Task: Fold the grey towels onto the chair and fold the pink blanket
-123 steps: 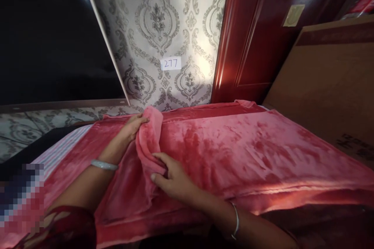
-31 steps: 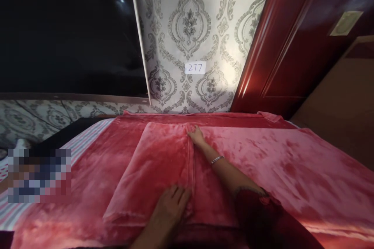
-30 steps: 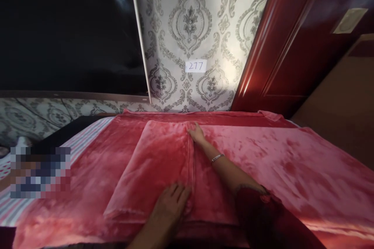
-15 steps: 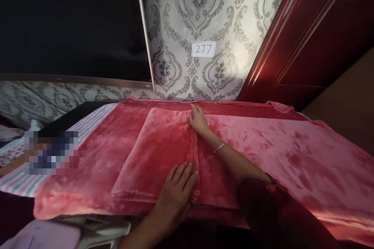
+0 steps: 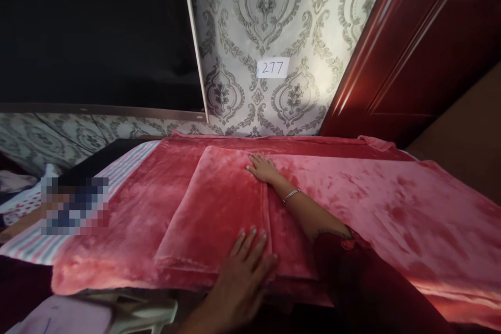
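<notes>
A red plush blanket (image 5: 209, 203), with its left part folded back over itself, lies spread across a long surface. Near the far end of the fold's right edge, my right hand (image 5: 264, 168) rests with fingers spread on the fabric. My left hand (image 5: 245, 274) is at the near end of that same edge, fingers apart and laid over the cloth. Neither hand grips the blanket. A single layer of lighter pink pile (image 5: 376, 198) stretches out to the right of my right forearm.
A striped cloth (image 5: 121, 167) shows under the blanket at left, beside a pixelated patch. Behind are a large dark screen (image 5: 94, 36), patterned wallpaper with a "277" label (image 5: 273, 67), and a dark red wooden panel (image 5: 415, 57). A pale plastic stool (image 5: 146, 313) stands below the near edge.
My right hand has shifted slightly nearer and flattened out on the fold. My left hand has slid a little right and toward the near edge, its fingers more spread.
</notes>
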`<action>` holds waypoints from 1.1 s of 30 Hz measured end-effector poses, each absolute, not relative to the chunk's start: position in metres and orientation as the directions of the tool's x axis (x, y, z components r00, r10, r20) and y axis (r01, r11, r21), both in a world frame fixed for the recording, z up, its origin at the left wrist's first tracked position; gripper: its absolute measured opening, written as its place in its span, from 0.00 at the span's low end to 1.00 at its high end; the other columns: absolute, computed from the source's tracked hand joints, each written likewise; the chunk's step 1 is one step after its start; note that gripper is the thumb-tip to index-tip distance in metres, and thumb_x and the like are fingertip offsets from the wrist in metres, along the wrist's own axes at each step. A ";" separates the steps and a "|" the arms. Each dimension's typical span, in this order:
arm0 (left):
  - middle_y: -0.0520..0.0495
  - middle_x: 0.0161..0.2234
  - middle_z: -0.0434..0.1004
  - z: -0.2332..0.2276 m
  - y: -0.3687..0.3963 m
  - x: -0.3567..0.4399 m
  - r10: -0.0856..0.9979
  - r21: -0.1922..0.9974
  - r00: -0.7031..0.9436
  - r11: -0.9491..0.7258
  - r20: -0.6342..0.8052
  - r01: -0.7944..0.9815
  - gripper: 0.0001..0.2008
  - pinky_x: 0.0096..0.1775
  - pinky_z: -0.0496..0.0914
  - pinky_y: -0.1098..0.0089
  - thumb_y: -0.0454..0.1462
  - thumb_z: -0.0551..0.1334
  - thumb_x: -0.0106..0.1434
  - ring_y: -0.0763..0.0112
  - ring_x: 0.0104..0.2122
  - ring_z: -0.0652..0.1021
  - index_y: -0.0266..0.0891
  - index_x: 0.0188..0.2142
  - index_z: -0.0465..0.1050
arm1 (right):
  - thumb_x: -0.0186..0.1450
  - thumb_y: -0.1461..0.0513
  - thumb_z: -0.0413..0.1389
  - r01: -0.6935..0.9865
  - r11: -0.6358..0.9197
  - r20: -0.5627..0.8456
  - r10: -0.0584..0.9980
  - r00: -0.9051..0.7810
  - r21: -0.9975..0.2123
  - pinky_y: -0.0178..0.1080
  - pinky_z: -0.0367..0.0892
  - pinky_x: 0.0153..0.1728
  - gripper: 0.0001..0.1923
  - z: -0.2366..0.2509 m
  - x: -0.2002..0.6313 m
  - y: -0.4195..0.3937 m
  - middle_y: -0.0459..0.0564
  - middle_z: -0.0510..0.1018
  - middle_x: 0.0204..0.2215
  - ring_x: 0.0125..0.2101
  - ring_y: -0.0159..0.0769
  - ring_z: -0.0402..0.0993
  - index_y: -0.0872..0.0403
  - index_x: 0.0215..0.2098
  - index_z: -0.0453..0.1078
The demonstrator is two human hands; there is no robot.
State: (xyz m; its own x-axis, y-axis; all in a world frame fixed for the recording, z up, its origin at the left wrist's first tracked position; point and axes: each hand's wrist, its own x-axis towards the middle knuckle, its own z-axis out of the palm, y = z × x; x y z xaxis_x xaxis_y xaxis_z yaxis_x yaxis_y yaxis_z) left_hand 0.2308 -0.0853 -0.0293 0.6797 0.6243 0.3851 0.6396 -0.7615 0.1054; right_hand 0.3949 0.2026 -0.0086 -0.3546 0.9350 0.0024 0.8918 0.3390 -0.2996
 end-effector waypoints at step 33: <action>0.42 0.70 0.59 -0.003 -0.012 0.091 0.995 0.925 0.039 -0.096 0.088 0.366 0.35 0.70 0.50 0.53 0.42 0.62 0.62 0.56 0.70 0.59 0.41 0.68 0.63 | 0.60 0.65 0.59 0.841 0.398 0.082 0.914 -0.397 -0.367 0.35 0.67 0.38 0.10 0.006 0.385 0.254 0.52 0.83 0.41 0.41 0.42 0.79 0.55 0.41 0.76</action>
State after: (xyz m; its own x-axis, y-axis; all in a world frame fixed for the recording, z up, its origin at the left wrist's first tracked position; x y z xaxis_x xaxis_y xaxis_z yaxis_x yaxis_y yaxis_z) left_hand 0.0906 -0.0116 -0.0028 0.0388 0.9954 0.0881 0.3664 -0.0962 0.9255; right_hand 0.3849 0.2543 0.0064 -0.3970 0.9141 0.0823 0.8406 0.3981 -0.3673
